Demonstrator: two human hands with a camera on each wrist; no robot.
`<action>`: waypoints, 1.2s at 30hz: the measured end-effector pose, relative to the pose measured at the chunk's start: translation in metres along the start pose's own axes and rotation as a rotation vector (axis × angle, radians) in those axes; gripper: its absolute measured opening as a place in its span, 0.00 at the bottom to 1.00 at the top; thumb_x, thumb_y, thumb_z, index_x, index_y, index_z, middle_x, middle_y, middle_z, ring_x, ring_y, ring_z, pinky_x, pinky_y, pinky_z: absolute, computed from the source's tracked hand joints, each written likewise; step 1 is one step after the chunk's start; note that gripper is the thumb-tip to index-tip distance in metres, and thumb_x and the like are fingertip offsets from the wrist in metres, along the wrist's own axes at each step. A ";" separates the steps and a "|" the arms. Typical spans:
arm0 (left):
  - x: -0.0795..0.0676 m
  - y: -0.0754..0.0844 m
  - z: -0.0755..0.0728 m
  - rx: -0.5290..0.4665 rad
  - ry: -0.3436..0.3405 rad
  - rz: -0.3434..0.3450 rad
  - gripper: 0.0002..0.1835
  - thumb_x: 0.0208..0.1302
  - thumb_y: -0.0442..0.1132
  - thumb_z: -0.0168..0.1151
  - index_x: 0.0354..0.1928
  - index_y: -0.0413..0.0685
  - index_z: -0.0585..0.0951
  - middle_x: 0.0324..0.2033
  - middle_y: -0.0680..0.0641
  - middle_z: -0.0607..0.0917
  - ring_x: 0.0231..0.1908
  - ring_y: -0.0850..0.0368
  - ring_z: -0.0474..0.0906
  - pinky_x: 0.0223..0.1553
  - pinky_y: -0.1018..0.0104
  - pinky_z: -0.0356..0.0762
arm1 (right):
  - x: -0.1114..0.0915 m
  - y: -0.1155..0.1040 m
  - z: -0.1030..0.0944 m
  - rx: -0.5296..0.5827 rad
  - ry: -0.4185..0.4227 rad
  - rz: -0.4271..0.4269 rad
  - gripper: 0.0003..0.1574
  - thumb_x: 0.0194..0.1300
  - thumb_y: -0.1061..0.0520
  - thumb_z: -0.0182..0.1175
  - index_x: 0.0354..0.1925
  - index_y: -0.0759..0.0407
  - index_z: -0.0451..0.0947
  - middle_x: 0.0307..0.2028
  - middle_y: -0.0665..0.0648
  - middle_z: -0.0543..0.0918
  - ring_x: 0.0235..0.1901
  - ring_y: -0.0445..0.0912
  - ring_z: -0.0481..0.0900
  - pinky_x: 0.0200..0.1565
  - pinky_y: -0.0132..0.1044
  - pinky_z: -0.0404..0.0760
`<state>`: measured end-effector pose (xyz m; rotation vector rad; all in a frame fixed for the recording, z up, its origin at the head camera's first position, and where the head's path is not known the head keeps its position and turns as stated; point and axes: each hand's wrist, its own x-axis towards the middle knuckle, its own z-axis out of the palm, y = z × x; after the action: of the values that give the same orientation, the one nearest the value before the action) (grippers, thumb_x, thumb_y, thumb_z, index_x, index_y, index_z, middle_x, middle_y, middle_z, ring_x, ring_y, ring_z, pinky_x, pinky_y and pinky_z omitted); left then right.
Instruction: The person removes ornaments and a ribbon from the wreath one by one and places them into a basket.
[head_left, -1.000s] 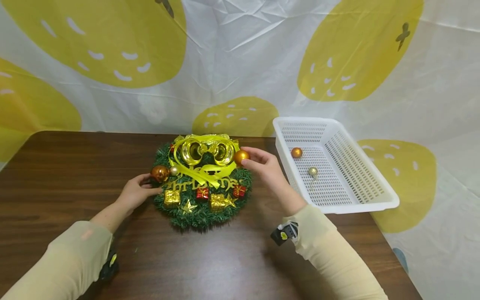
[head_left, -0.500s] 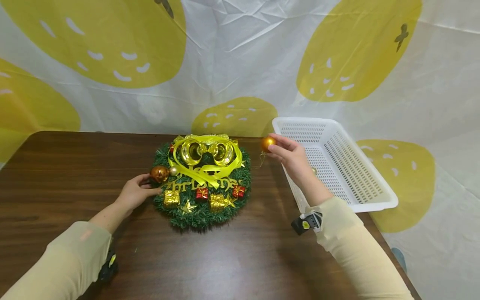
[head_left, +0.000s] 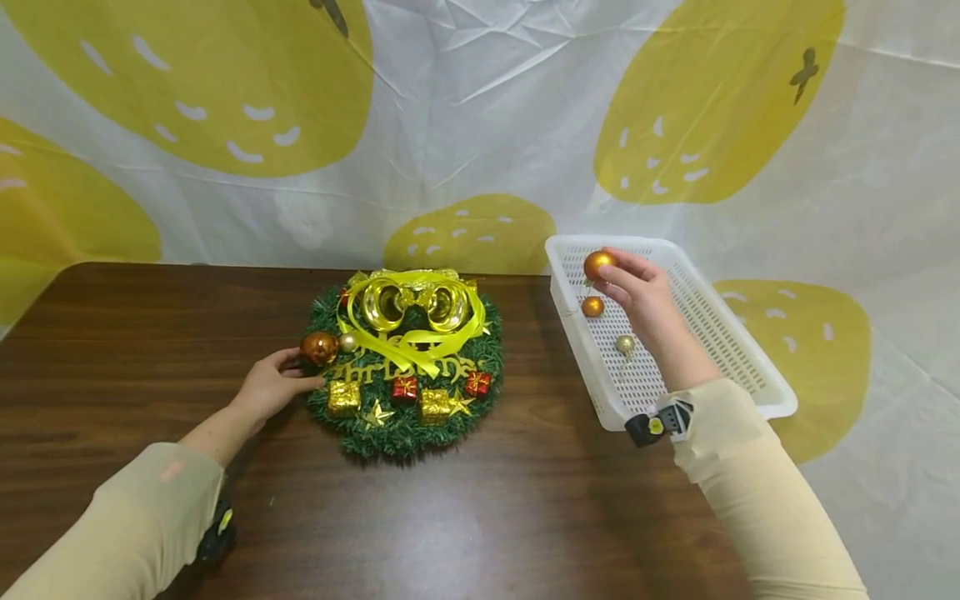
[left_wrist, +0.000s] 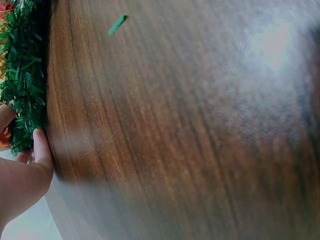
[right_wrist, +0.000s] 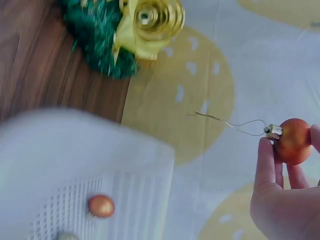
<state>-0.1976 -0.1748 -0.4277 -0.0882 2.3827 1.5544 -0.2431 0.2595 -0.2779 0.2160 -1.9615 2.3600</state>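
Observation:
A green Christmas wreath lies on the table, carrying gold bells, yellow ribbon, small gift boxes and a brown bauble. My left hand grips the wreath's left edge, thumb and fingers on either side of the greenery in the left wrist view. Over the white basket, my right hand pinches an orange bauble. The bauble's thin gold hanging loop trails free in the right wrist view. Inside the basket lie another orange bauble and a small gold one.
The basket stands at the right on the brown wooden table. Behind the table hangs a white cloth with yellow fruit shapes. A green scrap lies on the wood near the wreath.
My right hand has carried the orange bauble from the wreath's upper right side rightward to above the basket. The left hand and wreath stay put.

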 end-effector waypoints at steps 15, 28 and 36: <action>0.001 -0.003 0.001 0.000 0.009 0.001 0.44 0.62 0.41 0.60 0.71 0.30 0.47 0.66 0.26 0.56 0.65 0.32 0.57 0.63 0.43 0.63 | 0.002 0.000 -0.050 -0.224 0.138 0.230 0.07 0.63 0.65 0.57 0.32 0.54 0.77 0.25 0.43 0.84 0.28 0.34 0.82 0.36 0.23 0.81; 0.000 -0.001 0.001 -0.002 0.006 0.010 0.44 0.62 0.41 0.60 0.70 0.29 0.46 0.67 0.25 0.55 0.65 0.32 0.57 0.63 0.43 0.63 | 0.004 0.007 -0.067 -0.565 0.137 0.461 0.21 0.64 0.59 0.58 0.53 0.67 0.68 0.23 0.37 0.79 0.28 0.31 0.79 0.38 0.24 0.81; 0.001 -0.001 0.001 0.002 0.010 0.015 0.44 0.62 0.41 0.60 0.70 0.29 0.47 0.66 0.26 0.56 0.64 0.32 0.58 0.63 0.44 0.64 | 0.002 0.006 -0.064 -0.650 0.161 0.505 0.39 0.66 0.60 0.54 0.67 0.76 0.51 0.43 0.58 0.79 0.23 0.29 0.77 0.42 0.25 0.81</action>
<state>-0.1977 -0.1749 -0.4292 -0.0779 2.3984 1.5615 -0.2504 0.3215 -0.2946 -0.5399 -2.7903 1.7057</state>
